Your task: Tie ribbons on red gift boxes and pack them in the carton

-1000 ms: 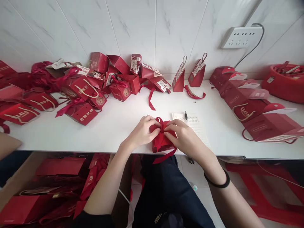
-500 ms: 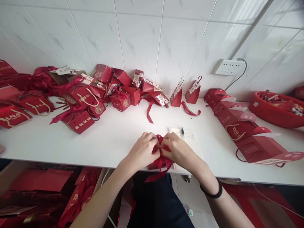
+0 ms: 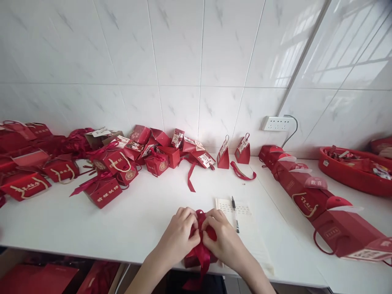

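Observation:
At the table's front edge, a small red gift box (image 3: 191,261) sits between my hands, partly hidden by them. My left hand (image 3: 180,230) pinches the red ribbon (image 3: 202,255) on top of the box from the left. From the right, my right hand (image 3: 222,234) has its thumb and fingers closed on the same ribbon. The two hands nearly meet over the bow, and the ribbon's tails hang down the front past the edge. Just right of my right hand lie an open notebook (image 3: 251,228) and a black-capped pen (image 3: 235,214).
Red gift boxes (image 3: 102,190) are heaped along the left and back. Two triangular boxes (image 3: 243,152) stand near the wall beside a loose ribbon (image 3: 243,171). A row of boxes (image 3: 346,226) runs down the right, by a red basin (image 3: 346,175). A power strip (image 3: 277,123) is on the wall.
The view has tilted up, so everything sits lower in the picture. Both hands stay on the ribbon over the box, their fingers slightly shifted.

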### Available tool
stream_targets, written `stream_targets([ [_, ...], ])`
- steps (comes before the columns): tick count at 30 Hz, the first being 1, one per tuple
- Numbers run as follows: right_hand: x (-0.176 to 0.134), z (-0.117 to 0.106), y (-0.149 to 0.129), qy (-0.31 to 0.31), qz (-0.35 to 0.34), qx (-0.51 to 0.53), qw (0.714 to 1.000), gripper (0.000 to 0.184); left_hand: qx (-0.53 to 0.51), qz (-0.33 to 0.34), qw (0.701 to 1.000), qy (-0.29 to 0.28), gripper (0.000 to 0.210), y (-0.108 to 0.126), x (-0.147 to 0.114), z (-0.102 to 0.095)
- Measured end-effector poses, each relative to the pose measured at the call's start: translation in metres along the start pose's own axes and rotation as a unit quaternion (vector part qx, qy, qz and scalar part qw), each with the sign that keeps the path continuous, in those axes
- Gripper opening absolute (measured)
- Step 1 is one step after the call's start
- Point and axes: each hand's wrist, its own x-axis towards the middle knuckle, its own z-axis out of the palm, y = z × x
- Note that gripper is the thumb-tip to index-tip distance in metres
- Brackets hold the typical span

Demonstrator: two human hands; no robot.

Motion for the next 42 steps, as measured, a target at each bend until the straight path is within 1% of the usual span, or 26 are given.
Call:
stream_targets([
  [2,0.0,0.001,0.0,-0.012,-0.004,0.0,1.0,0.025,-0.014,-0.003,1.0,0.007,0.017,0.0,-0.001,0.0],
  [4,-0.001,0.003,0.004,-0.013,-0.013,0.0,1.0,0.019,-0.032,-0.006,0.999,0.019,0.017,0.0,-0.002,0.0],
  [7,0.0,0.011,0.015,0.015,-0.031,0.015,0.999,0.014,-0.039,-0.009,0.999,0.027,0.015,0.003,-0.005,-0.001],
  [10,0.002,0.019,0.027,0.037,-0.042,0.06,0.997,0.018,-0.013,-0.019,1.0,0.012,0.01,0.006,-0.005,-0.002],
  [14,0.003,0.022,0.039,0.029,-0.05,0.117,0.991,0.027,0.014,-0.04,0.999,0.011,0.009,0.008,-0.004,0.002],
  [18,0.004,0.021,0.048,0.017,-0.07,0.112,0.991,0.026,0.035,-0.048,0.998,0.021,0.007,0.005,-0.004,0.01],
  [22,0.007,0.021,0.045,0.035,-0.063,0.075,0.995,0.02,0.01,-0.04,0.996,0.079,0.007,0.006,-0.007,0.013],
  [25,0.008,0.017,0.037,0.034,-0.047,0.085,0.995,0.018,0.01,-0.022,0.994,0.109,0.01,0.009,-0.006,0.011],
  [28,0.009,0.013,0.033,0.027,-0.021,0.142,0.989,0.015,-0.019,-0.029,0.994,0.104,0.012,0.01,-0.001,0.011],
  [32,0.009,0.008,0.032,-0.006,0.009,0.134,0.991,0.016,-0.067,-0.038,0.991,0.106,0.013,0.004,0.003,0.014],
  [36,0.009,0.0,0.028,-0.043,0.014,0.148,0.988,0.011,-0.074,-0.011,0.991,0.114,0.011,-0.001,0.003,0.014],
  [38,0.009,-0.005,0.025,-0.072,0.042,0.19,0.978,0.009,-0.071,-0.005,0.992,0.107,0.01,-0.002,0.003,0.012],
  [39,0.01,-0.008,0.024,-0.085,0.064,0.226,0.968,0.011,-0.07,-0.004,0.992,0.102,0.01,-0.003,0.003,0.011],
  [40,0.01,-0.01,0.024,-0.093,0.086,0.272,0.954,0.014,-0.068,-0.004,0.993,0.098,0.009,-0.003,0.003,0.01],
  [42,0.01,-0.012,0.026,-0.081,0.121,0.378,0.914,0.018,-0.067,0.001,0.993,0.096,0.008,-0.004,0.003,0.009],
])
